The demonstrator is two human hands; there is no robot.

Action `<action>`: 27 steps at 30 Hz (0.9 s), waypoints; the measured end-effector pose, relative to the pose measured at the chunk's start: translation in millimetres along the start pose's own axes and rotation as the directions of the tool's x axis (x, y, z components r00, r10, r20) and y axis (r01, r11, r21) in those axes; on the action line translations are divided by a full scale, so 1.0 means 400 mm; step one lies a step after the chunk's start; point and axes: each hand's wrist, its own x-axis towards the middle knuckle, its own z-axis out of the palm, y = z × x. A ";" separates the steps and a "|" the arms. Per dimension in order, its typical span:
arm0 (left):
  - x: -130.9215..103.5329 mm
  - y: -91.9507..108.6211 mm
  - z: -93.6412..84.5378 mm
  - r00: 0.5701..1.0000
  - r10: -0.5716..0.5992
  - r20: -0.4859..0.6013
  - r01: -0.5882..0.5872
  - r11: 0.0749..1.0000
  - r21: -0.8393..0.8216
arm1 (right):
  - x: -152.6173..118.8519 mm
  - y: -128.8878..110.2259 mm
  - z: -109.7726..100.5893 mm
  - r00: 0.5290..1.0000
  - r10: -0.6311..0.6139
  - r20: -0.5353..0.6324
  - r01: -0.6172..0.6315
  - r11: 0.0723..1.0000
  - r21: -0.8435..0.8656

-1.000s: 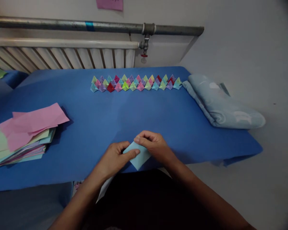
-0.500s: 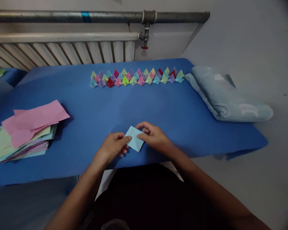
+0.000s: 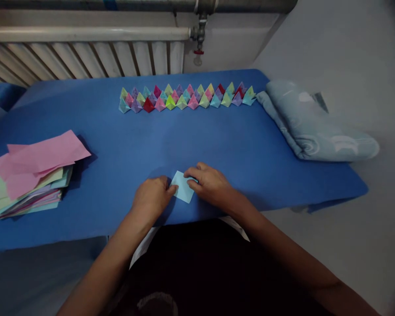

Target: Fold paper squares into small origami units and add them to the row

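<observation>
A folded light-blue paper square (image 3: 183, 189) lies diamond-wise near the front edge of the blue-covered table (image 3: 197, 140). At its left corner, my left hand (image 3: 153, 195) is closed, with the thumb on top of the paper and the other fingers curled. My right hand (image 3: 210, 184) grips the right corner between thumb and bent fingers. Farther back stand rows of small folded paper pieces (image 3: 181, 102) with pointed tops, in pink, green, blue, purple, red and yellow.
On the left lies a stack of coloured paper sheets (image 3: 46, 153), pink on top. A folded pale-blue blanket (image 3: 322, 127) rests at the right by the wall. Behind the table are a radiator (image 3: 125, 57) and a pipe valve with a red handle (image 3: 199, 52).
Both hands have lowered the blue paper toward the tabletop. My left fingers have curled over from beneath it, and my right fingers have bent more. The camera view has shifted slightly.
</observation>
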 end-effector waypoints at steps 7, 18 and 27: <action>-0.011 -0.024 0.026 0.754 0.657 -0.014 -0.637 0.735 0.230 | -0.006 0.040 0.014 0.984 -0.163 -0.077 0.153 0.980 -0.125; -0.019 -0.043 0.063 0.694 0.702 -0.160 -0.659 0.709 0.251 | -0.062 0.052 0.043 0.878 -0.397 -0.268 0.387 0.917 -0.092; -0.023 -0.032 0.075 0.710 0.678 -0.189 -0.605 0.725 0.329 | -0.085 0.062 0.054 0.895 -0.352 -0.275 0.334 0.936 -0.113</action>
